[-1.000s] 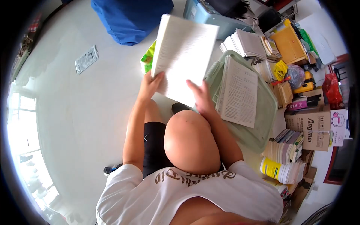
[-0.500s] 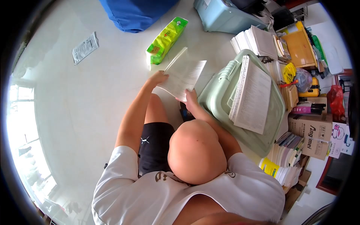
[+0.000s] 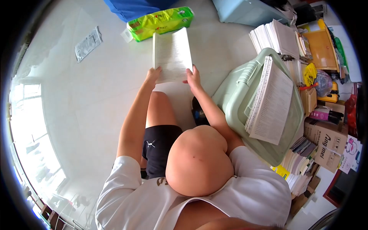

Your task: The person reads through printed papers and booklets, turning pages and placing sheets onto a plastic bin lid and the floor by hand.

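Both my hands hold a stack of printed paper sheets [image 3: 172, 51] out in front of my knees, above the floor. My left hand [image 3: 154, 74] grips its lower left corner, thumb on top. The lower right edge is pinched by my right hand [image 3: 193, 76], whose other fingers are partly hidden underneath. Just beyond the sheets lies a green and yellow plastic package [image 3: 161, 23] on the floor. To my right, a pile of printed papers [image 3: 271, 101] rests on the lid of a pale green storage bin [image 3: 234, 96].
A grey-white packet [image 3: 88, 44] lies on the floor at left. A blue bag [image 3: 134, 8] and a light blue bin [image 3: 237, 12] stand at the back. Paper stacks [image 3: 274, 38], a cardboard box [image 3: 326, 143] and a yellow bag [image 3: 310, 74] line the right side.
The sheets have come from tilted and splayed apart to one squared, upright-facing stack. Both hands have shifted to its lower corners. The green package now appears turned more sideways, next to the blue bag.
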Motion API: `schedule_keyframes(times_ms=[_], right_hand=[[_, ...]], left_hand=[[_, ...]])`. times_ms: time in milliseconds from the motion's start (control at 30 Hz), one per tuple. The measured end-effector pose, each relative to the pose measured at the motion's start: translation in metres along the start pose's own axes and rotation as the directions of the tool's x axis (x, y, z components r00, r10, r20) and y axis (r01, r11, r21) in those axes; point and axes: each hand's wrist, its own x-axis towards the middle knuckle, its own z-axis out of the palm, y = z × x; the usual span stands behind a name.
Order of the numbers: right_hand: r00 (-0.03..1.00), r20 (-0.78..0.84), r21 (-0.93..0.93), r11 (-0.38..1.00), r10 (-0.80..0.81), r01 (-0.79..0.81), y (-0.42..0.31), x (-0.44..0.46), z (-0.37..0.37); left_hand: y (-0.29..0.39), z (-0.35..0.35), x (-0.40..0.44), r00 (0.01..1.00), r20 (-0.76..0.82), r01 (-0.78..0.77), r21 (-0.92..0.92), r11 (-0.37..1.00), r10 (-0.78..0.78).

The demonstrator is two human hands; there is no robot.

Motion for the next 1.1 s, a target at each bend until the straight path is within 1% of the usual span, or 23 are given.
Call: schedule_keyframes(times_ms=[67, 200, 267, 300, 333, 367, 400, 433, 467, 500, 567, 600, 633, 667, 700, 733, 767, 800, 867, 967, 1000, 1067, 1100], right_hand=[[0.994, -0.111, -0.036, 0.999, -0.010, 0.006, 0.014, -0.002, -0.013], [0.976, -0.188, -0.082, 0.992, -0.106, 0.092, 0.029, -0.006, -0.036], [0.977, -0.189, -0.047, 0.994, -0.103, 0.096, 0.033, -0.007, -0.041], [0.958, -0.273, -0.144, 0.989, -0.083, 0.045, 0.036, -0.008, -0.042], [0.932, -0.356, -0.237, 0.971, -0.074, -0.014, 0.049, -0.004, -0.045], [0.912, -0.350, -0.627, 0.777, -0.214, -0.059, 0.063, -0.005, -0.049], [0.911, -0.352, -0.625, 0.778, -0.216, -0.057, 0.056, -0.012, -0.052], [0.902, -0.329, -0.737, 0.674, -0.278, -0.062, 0.047, -0.024, -0.055], [0.892, -0.301, -0.830, 0.554, -0.337, -0.071, 0.037, -0.037, -0.056], [0.889, -0.308, -0.827, 0.557, -0.338, -0.075, 0.042, -0.045, -0.057], [0.784, -0.111, -0.894, 0.405, -0.611, 0.190, 0.055, -0.057, -0.063], [0.777, -0.132, -0.896, 0.410, -0.615, 0.173, 0.048, -0.071, -0.064], [0.945, -0.064, -0.600, 0.769, -0.320, 0.220, 0.032, -0.089, -0.064], [0.987, 0.148, -0.198, 0.976, -0.058, 0.087, 0.014, -0.109, -0.066], [0.963, 0.268, -0.028, 0.998, -0.038, 0.048, -0.001, -0.129, -0.071], [0.923, 0.383, 0.138, 0.990, -0.047, -0.008, -0.019, -0.148, -0.076], [0.906, 0.421, 0.117, 0.993, -0.049, -0.001, -0.040, -0.169, -0.083], [0.870, 0.469, 0.124, 0.987, -0.151, 0.105, -0.052, -0.182, -0.089], [0.878, 0.454, 0.339, 0.941, -0.152, -0.012, -0.089, -0.213, -0.098], [0.854, 0.472, 0.369, 0.929, -0.218, 0.033, -0.139, -0.251, -0.110], [0.862, 0.457, 0.372, 0.928, -0.220, 0.040, -0.149, -0.264, -0.116], [0.839, 0.438, 0.263, 0.939, -0.323, 0.224, -0.170, -0.288, -0.131], [0.811, 0.400, 0.160, 0.904, -0.426, 0.396, -0.190, -0.297, -0.140]], left_hand=[[-0.003, 0.011, 0.002, 0.985, 0.174, 0.028, -0.112, 0.993, -0.008], [0.017, 0.027, -0.029, 0.966, 0.260, 0.043, -0.190, 0.981, 0.008], [0.024, 0.025, -0.043, 0.907, 0.420, 0.088, -0.292, 0.953, 0.045], [0.019, 0.025, -0.038, 0.905, 0.423, 0.088, -0.284, 0.955, 0.043], [0.012, 0.026, -0.032, 0.971, 0.229, -0.091, 0.091, 0.992, 0.068], [0.005, 0.027, -0.026, 0.984, 0.048, -0.175, 0.477, 0.861, 0.174], [0.008, 0.027, -0.030, 0.983, 0.049, -0.179, 0.478, 0.860, 0.177], [0.011, 0.026, -0.041, 0.934, -0.051, -0.276, 0.521, 0.808, 0.352], [0.016, 0.027, -0.052, 0.844, -0.138, -0.359, 0.572, 0.737, 0.518], [0.020, 0.030, -0.061, 0.842, -0.131, -0.366, 0.574, 0.733, 0.523], [0.034, 0.042, -0.081, 0.880, -0.148, -0.399, 0.286, 0.871, 0.451], [0.043, 0.050, -0.096, 0.878, -0.126, -0.413, 0.288, 0.864, 0.461], [0.053, 0.060, -0.114, 0.858, -0.097, -0.486, 0.162, 0.859, 0.504], [0.060, 0.070, -0.126, 0.837, -0.071, -0.542, 0.029, 0.840, 0.543], [0.064, 0.081, -0.133, 0.834, -0.031, -0.550, -0.123, 0.826, 0.550], [0.074, 0.090, -0.149, 0.831, -0.007, -0.552, -0.127, 0.824, 0.556], [0.093, 0.098, -0.174, 0.824, 0.017, -0.540, -0.284, 0.793, 0.567], [0.113, 0.106, -0.198, 0.815, 0.040, -0.507, -0.434, 0.745, 0.577], [0.145, 0.122, -0.236, 0.782, 0.086, -0.520, -0.457, 0.722, 0.618], [0.178, 0.140, -0.273, 0.665, 0.302, -0.516, -0.474, 0.713, 0.683], [0.183, 0.146, -0.280, 0.658, 0.318, -0.512, -0.477, 0.715, 0.683], [0.195, 0.158, -0.290, 0.622, 0.439, -0.391, -0.543, 0.743, 0.648], [0.202, 0.163, -0.297, 0.623, 0.468, -0.329, -0.571, 0.753, 0.627]])
